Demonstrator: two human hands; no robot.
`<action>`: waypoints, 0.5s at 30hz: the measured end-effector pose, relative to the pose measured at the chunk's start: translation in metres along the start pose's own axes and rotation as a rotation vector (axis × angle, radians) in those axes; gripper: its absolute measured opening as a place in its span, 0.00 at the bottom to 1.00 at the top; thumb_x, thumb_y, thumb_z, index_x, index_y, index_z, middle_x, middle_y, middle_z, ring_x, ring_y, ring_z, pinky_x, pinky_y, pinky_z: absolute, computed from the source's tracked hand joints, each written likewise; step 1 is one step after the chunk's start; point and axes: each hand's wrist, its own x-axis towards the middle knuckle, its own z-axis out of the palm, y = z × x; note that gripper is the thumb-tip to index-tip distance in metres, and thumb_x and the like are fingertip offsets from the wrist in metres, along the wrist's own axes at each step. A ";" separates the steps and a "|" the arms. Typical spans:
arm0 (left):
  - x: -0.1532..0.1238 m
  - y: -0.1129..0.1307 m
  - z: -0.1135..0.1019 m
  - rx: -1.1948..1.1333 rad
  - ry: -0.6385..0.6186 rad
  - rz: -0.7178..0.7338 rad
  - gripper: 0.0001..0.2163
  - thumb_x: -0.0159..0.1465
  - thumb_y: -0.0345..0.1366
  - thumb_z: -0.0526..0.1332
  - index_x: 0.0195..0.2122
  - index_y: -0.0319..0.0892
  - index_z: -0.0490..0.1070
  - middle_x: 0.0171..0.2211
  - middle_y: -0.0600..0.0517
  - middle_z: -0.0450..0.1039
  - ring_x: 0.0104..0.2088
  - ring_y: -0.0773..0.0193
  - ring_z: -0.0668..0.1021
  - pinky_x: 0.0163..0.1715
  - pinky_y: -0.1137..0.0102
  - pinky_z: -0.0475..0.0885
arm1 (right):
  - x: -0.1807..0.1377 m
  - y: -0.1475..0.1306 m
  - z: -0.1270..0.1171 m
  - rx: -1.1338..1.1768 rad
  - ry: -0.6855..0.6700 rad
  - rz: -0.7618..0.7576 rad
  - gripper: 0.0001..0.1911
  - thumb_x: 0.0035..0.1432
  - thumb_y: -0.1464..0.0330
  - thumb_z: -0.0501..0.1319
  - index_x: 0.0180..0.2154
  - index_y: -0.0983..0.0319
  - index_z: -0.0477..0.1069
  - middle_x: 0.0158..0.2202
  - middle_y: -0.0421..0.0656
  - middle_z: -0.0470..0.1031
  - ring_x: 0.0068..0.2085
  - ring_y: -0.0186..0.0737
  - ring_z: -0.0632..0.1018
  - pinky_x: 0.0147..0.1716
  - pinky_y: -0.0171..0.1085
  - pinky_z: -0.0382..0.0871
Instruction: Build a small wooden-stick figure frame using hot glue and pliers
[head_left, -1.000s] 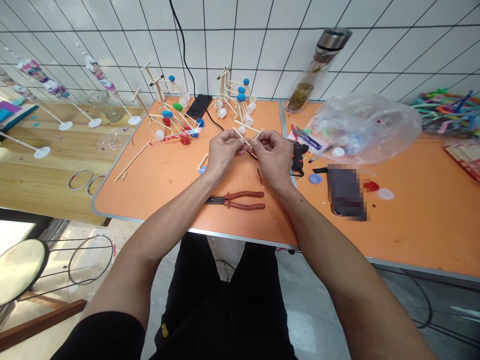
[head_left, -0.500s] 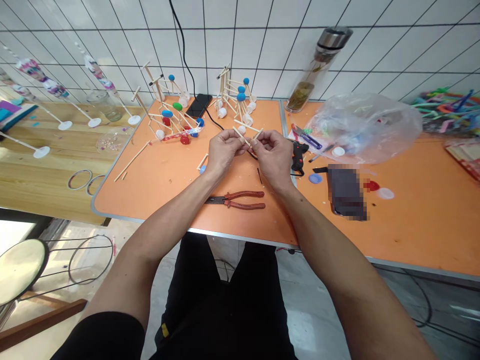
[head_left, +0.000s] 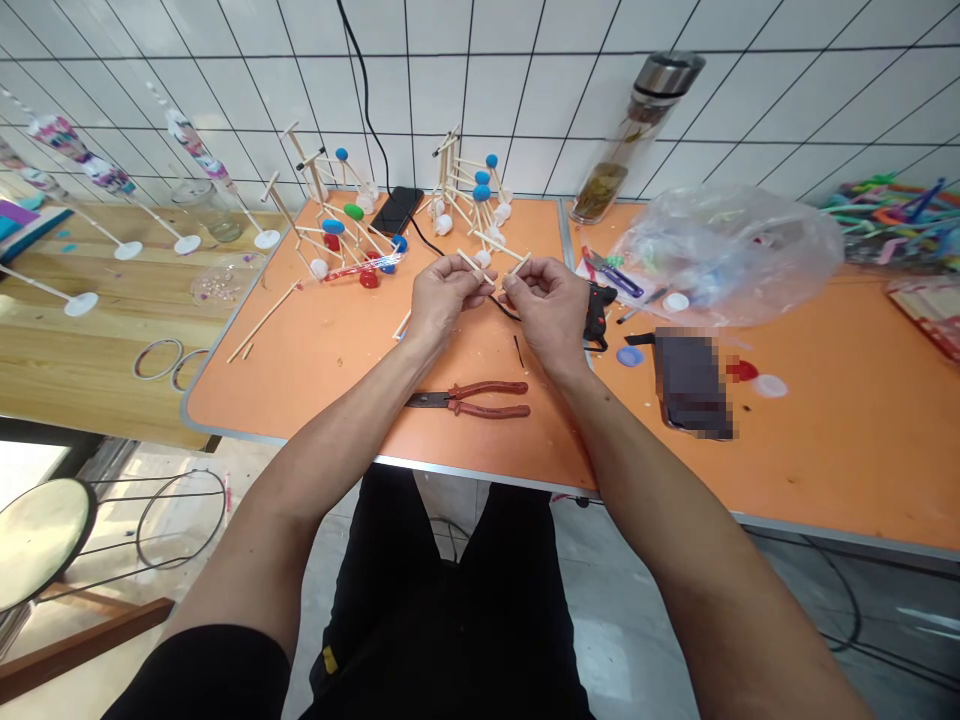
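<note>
My left hand point(head_left: 442, 298) is closed in a pinch on a short wooden stick point(head_left: 471, 263), which slants between its fingertips. A second wooden stick point(head_left: 519, 264) is pinched in my right hand point(head_left: 551, 305). The two sticks are close together, with a small gap between their lower ends. Just beyond my fingers are another pale stick point(head_left: 501, 246) and a white ball-like piece point(head_left: 482, 258). Behind them stands a stick frame point(head_left: 448, 165) with blue and white round pieces. Pliers point(head_left: 489, 398) with reddish-brown handles lie nearer to me.
More stick frames point(head_left: 313, 215) with coloured round pieces stand at back left, by a black phone point(head_left: 398, 211). On the right are a black tool point(head_left: 598, 312), apparently a glue gun, a utility knife point(head_left: 621, 278), a plastic bag point(head_left: 727, 255), a glass bottle point(head_left: 615, 160) and a blurred dark object point(head_left: 691, 385).
My hands have drawn slightly apart. The left one shifted a little left with its stick, and the sticks' lower ends, close together before, now show a gap.
</note>
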 end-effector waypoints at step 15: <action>0.016 0.012 -0.016 -0.086 0.155 -0.070 0.14 0.65 0.43 0.77 0.34 0.45 0.73 0.34 0.52 0.87 0.35 0.64 0.89 0.30 0.78 0.77 | 0.005 -0.007 -0.006 -0.008 -0.010 0.218 0.07 0.59 0.65 0.69 0.33 0.56 0.71 0.30 0.38 0.78 0.31 0.37 0.82 0.35 0.36 0.79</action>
